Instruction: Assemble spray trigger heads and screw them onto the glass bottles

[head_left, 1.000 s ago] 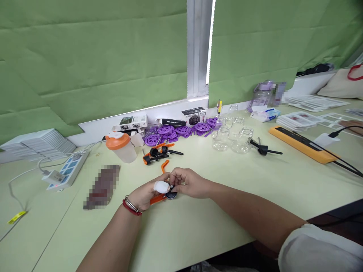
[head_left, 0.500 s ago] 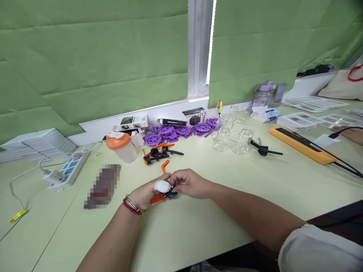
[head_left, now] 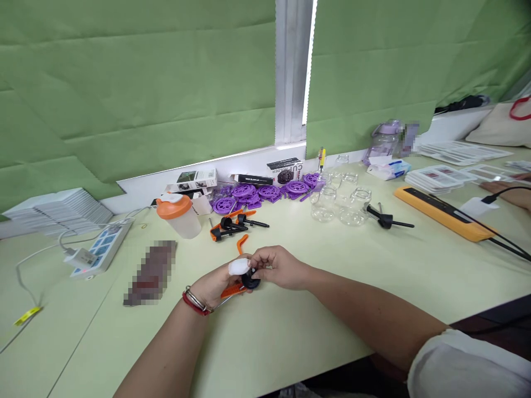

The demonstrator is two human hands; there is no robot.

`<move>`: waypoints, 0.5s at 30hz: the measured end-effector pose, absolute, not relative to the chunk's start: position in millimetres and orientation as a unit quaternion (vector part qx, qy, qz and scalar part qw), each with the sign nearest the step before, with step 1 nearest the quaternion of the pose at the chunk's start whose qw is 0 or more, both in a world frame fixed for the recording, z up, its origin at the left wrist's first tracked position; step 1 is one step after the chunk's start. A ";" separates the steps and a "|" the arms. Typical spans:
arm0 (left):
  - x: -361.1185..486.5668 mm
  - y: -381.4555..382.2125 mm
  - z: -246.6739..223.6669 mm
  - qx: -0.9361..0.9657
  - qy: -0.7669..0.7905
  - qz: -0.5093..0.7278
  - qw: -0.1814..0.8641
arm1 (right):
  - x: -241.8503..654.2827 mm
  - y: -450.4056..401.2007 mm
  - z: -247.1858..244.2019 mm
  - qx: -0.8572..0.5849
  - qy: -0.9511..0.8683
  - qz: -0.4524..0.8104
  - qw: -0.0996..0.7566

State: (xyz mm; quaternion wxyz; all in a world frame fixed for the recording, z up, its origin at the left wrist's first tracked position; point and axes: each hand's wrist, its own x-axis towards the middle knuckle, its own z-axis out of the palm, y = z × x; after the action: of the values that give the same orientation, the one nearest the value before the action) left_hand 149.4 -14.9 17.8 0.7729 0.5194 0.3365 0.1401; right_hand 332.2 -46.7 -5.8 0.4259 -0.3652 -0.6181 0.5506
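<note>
My left hand point(head_left: 218, 283), its thumb wrapped in white, is closed round an orange and black part point(head_left: 233, 291) above the table. A thin metal rod sticks out below that hand. My right hand point(head_left: 279, 267) pinches at the round black end of the same part, its fingertips touching it. An orange hooked piece point(head_left: 241, 243) shows just beyond my hands. Farther back lie several black and orange parts point(head_left: 226, 231), with purple wheel-like pieces point(head_left: 269, 192) behind them.
A shaker cup point(head_left: 182, 220) and a power strip point(head_left: 102, 249) stand at the left. Glass jars point(head_left: 352, 213), a black part point(head_left: 385, 220) and an orange-yellow power strip point(head_left: 440, 213) are at the right. Another person's hand point(head_left: 504, 193) rests at the far right.
The part in my hands has turned, so its round black face and a metal rod now show more. Both hands have barely moved. The other person's hand at far right shows more.
</note>
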 end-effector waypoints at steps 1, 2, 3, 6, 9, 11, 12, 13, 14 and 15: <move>149.4 -14.8 17.0 0.516 0.334 0.143 0.776 | 332.0 -46.5 -5.9 -0.366 -0.614 0.554 0.427; 149.6 -14.7 16.4 0.514 0.330 0.145 0.778 | 332.0 -46.4 -5.8 -0.367 -0.612 0.556 0.426; 149.8 -14.6 16.1 0.513 0.326 0.146 0.781 | 331.9 -46.4 -5.5 -0.368 -0.611 0.558 0.425; 150.7 -14.4 16.0 0.514 0.316 0.152 0.783 | 332.1 -47.2 -3.6 -0.369 -0.607 0.564 0.421; 151.2 -14.1 16.4 0.515 0.313 0.154 0.783 | 332.9 -48.4 -1.1 -0.363 -0.604 0.572 0.420; 151.4 -13.9 16.6 0.514 0.313 0.152 0.784 | 333.9 -49.1 0.5 -0.361 -0.612 0.568 0.415; 151.6 -13.9 16.8 0.514 0.314 0.152 0.784 | 334.5 -49.4 1.2 -0.360 -0.619 0.564 0.411; 151.8 -13.9 17.1 0.513 0.314 0.153 0.784 | 335.3 -49.7 1.8 -0.359 -0.626 0.559 0.408; 152.1 -14.1 17.5 0.512 0.315 0.153 0.785 | 336.0 -49.8 2.3 -0.359 -0.632 0.554 0.405; 152.3 -14.2 18.0 0.512 0.315 0.153 0.785 | 336.8 -49.9 2.8 -0.358 -0.638 0.550 0.402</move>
State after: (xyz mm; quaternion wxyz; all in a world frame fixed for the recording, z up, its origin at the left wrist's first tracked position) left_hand 152.3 -14.2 18.0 0.7846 0.5118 0.3148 0.1529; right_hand 336.8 -49.9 2.8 0.4024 -0.3585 -0.6381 0.5499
